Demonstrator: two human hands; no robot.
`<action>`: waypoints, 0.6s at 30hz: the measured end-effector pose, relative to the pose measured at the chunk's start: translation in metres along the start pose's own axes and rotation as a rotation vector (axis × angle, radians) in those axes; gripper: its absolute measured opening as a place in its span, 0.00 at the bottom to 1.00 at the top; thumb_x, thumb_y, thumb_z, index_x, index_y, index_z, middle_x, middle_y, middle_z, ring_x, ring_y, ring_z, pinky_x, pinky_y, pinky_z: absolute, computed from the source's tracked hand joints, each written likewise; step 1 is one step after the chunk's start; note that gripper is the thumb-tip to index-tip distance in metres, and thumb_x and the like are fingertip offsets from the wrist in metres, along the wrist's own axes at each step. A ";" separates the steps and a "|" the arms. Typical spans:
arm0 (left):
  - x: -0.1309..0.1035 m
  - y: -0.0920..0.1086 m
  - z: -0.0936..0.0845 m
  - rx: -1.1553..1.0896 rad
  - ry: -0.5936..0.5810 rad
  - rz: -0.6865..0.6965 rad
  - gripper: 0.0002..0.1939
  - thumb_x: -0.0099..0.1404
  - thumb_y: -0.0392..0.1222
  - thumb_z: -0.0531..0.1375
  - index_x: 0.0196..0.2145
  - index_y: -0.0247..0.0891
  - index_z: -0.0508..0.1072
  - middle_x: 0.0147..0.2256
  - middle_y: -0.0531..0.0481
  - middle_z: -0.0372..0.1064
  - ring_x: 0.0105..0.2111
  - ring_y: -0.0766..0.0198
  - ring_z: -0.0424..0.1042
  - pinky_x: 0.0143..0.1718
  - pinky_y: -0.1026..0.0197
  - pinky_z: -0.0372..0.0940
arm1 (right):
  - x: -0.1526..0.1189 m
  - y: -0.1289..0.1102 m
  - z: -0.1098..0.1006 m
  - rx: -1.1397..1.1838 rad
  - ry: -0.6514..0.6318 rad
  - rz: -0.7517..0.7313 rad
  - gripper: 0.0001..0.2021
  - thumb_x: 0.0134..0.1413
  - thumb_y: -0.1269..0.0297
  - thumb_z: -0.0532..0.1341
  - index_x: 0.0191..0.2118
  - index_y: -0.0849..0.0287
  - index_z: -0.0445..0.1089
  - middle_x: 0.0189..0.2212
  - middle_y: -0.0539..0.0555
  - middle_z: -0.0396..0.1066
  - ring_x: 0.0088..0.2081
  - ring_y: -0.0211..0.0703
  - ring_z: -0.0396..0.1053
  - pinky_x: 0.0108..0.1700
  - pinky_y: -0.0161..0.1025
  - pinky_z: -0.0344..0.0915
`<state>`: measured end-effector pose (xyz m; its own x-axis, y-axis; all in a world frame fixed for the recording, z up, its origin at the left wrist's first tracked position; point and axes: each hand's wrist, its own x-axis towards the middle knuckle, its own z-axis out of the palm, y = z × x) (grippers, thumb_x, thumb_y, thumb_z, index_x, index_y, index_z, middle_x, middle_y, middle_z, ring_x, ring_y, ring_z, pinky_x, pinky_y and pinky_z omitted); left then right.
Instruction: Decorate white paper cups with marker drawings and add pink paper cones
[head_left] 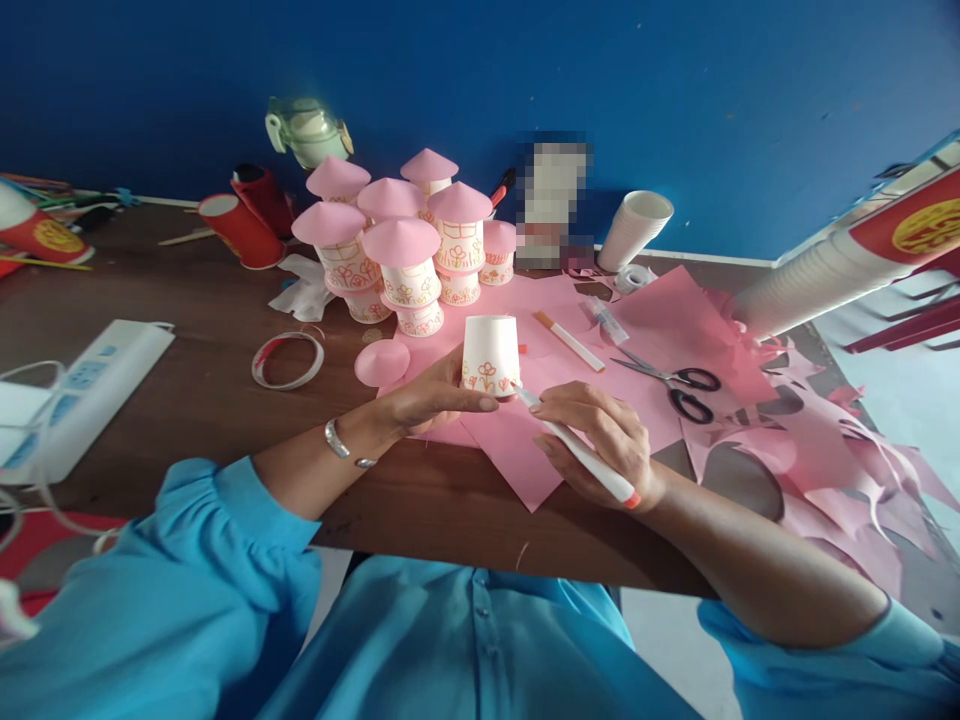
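Note:
My left hand [439,393] is closed around a white paper cup [490,345], held upside down above the pink paper. Flowers are drawn in orange-red and yellow along the cup's lower rim. Between the fingers of my right hand [604,440] is a white marker [585,455] with a red end, its tip at the rim's right side. Behind the cup stand several decorated paper-cup towers [409,280] with pink cone roofs. A loose pink paper cone [382,362] lies left of the cup.
Black-handled scissors [679,385], an orange-and-white marker [568,341] and a small glue bottle [606,320] lie on pink sheets to the right. Paper scraps [825,470] spread beyond. A tape roll [287,361] and a power strip [90,400] are at left. Stacked cups [636,230] stand behind.

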<state>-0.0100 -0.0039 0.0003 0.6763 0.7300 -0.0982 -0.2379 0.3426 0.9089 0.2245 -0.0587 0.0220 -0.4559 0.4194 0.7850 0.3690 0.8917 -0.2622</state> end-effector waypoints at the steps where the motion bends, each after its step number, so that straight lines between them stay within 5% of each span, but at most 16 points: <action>1: 0.000 0.001 0.000 0.014 0.004 0.002 0.42 0.53 0.43 0.78 0.64 0.44 0.70 0.43 0.48 0.76 0.46 0.57 0.74 0.53 0.52 0.68 | 0.000 0.000 0.000 0.007 -0.002 -0.002 0.11 0.67 0.72 0.63 0.53 0.60 0.70 0.37 0.57 0.78 0.39 0.45 0.81 0.39 0.40 0.80; 18: 0.000 0.001 0.002 0.159 0.027 0.033 0.41 0.56 0.44 0.77 0.65 0.42 0.69 0.53 0.42 0.75 0.49 0.54 0.73 0.50 0.54 0.68 | -0.002 -0.001 0.001 0.047 -0.018 0.027 0.10 0.66 0.70 0.63 0.51 0.58 0.70 0.32 0.52 0.80 0.32 0.42 0.80 0.35 0.37 0.77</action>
<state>-0.0082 -0.0047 0.0018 0.6506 0.7555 -0.0765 -0.1443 0.2219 0.9643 0.2245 -0.0599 0.0199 -0.4613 0.4461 0.7669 0.3431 0.8869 -0.3094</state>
